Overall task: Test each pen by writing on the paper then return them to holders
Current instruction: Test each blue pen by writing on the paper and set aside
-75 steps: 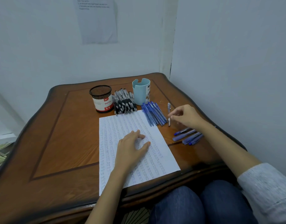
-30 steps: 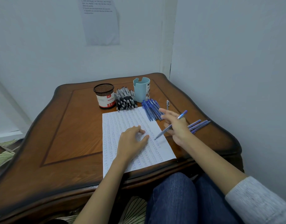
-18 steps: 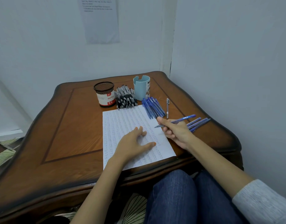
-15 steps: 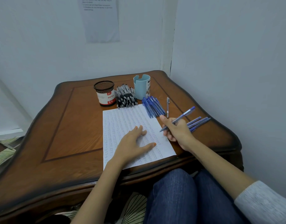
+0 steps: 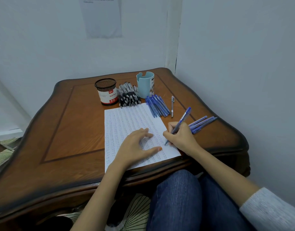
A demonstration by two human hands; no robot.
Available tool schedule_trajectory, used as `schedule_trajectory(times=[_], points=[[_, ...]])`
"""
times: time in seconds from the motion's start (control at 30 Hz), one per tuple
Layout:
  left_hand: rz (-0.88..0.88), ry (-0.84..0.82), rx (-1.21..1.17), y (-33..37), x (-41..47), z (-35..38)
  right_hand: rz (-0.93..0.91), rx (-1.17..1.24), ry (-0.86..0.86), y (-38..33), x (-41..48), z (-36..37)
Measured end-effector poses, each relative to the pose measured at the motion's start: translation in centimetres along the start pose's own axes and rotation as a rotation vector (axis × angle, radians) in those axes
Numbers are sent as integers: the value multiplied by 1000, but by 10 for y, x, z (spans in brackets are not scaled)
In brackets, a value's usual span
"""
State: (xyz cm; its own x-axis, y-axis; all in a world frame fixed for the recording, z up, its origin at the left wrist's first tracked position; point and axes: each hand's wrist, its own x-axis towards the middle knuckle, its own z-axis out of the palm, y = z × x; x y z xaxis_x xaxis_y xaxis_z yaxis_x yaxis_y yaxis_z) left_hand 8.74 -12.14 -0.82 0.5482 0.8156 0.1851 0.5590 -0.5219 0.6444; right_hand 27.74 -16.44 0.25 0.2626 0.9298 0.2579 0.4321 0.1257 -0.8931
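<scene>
A person sits at a wooden table [image 5: 68,130], seen from the wearer's own head looking down. The right hand [image 5: 182,138] grips a blue pen [image 5: 183,118], fingers [image 5: 167,135] curled round the barrel. The pen tip touches the paper [image 5: 125,120] near its lower right edge.

The left hand [image 5: 135,147] lies flat on the same sheet, just left of the writing fingers. Its fingers are straight and spread and hold nothing. The paper is covered in rows of small marks.

Just right of the writing fingers, some loose blue pens [image 5: 203,122] lie together on the table. Beyond the fingers, around the top right corner of the sheet, lie a single grey pen [image 5: 172,106], a row of blue pens [image 5: 157,105] and a heap of black pens [image 5: 128,97].

Behind these stands a light blue holder [image 5: 146,85]. Further left is a black mesh holder [image 5: 106,91] with a red and white label. A printed sheet [image 5: 101,17] hangs on the wall beyond the table.
</scene>
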Motion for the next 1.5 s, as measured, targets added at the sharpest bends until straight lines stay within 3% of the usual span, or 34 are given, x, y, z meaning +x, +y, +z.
schedule_trajectory(times=[1.5], points=[[-23,-6,10,3,-2,-1,-10,111,-21,4,3,0]])
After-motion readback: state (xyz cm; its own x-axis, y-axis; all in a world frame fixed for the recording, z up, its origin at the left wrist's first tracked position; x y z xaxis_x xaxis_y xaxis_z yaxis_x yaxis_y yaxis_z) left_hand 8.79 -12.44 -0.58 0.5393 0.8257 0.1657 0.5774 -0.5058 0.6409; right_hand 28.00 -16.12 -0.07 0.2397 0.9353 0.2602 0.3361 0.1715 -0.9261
